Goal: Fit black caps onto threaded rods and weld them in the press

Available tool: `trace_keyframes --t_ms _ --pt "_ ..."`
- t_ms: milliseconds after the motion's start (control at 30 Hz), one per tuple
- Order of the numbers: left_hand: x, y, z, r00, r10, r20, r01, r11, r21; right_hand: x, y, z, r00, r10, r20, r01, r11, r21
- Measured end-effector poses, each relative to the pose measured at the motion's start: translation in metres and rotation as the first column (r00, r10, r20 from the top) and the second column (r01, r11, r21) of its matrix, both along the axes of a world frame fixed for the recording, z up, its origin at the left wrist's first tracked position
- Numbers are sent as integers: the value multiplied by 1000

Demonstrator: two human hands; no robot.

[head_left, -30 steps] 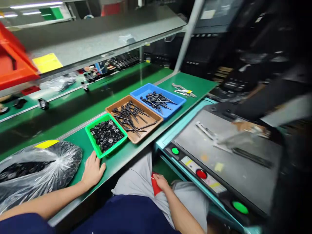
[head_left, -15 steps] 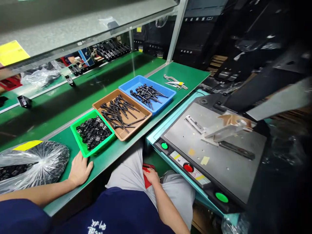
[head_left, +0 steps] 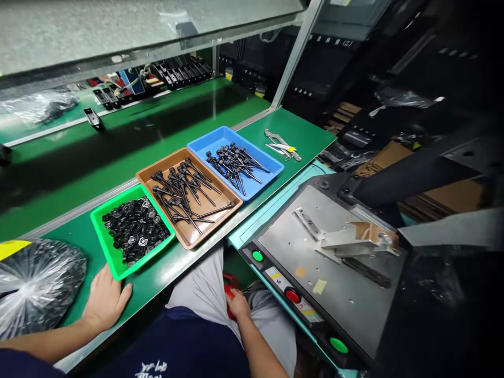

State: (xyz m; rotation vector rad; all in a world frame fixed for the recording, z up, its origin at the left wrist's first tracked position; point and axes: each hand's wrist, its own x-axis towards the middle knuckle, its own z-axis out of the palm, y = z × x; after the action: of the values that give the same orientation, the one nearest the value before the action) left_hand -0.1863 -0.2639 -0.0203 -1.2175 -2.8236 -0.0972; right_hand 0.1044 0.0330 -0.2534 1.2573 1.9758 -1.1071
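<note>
My left hand (head_left: 106,299) lies on the green bench top with its thumb apart. Its fingertips reach the near left corner of a green tray (head_left: 167,239) and are partly hidden by it. Small black parts (head_left: 136,226) with square faces fill that tray. Lower down, between my legs, my right hand (head_left: 238,304) is closed on a red plastic object (head_left: 229,287), mostly covered by the hand and trousers. A brown tray (head_left: 189,247) beside the green one holds black threaded rods with thick heads (head_left: 185,184). More such rods lie in the blue tray (head_left: 271,176).
A clear bag of black parts (head_left: 43,283) sits left of my left hand. Pliers (head_left: 281,144) lie beyond the blue tray. On my right stands a machine with a metal plate (head_left: 334,283), a fixture (head_left: 354,239), green buttons and a red button (head_left: 292,295). A shelf (head_left: 118,31) hangs overhead.
The view has shifted, so the trays and bag appear farther left and lower. Both hands keep their places, the left at the green tray and the right on the red object.
</note>
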Motion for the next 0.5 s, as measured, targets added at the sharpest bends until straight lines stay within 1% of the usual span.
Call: trace_keyframes --t_ms 67,167,267,333,400,467,500 --pt "-4 1 -3 1000 -21 -19 22 999 34 -4 0 -5 999 -32 -30 32 999 17" --pt "-5 7 0 999 -27 -27 28 998 57 -5 -4 -6 998 -54 -44 56 997 52" --pt "0 17 5 1000 -16 5 15 996 84 -4 -5 0 999 -4 -44 7 996 84" --pt "3 21 7 998 3 59 -12 988 153 -6 -3 6 998 51 -40 -47 995 91" --pt "5 20 10 994 75 77 -95 951 293 -11 0 13 995 87 -45 -83 992 90" --pt "9 17 19 984 173 32 -169 878 447 -13 -1 23 994 80 -73 -74 993 88" --pt "11 15 26 978 209 -9 -175 843 509 -12 -1 30 994 56 -99 -48 995 85"
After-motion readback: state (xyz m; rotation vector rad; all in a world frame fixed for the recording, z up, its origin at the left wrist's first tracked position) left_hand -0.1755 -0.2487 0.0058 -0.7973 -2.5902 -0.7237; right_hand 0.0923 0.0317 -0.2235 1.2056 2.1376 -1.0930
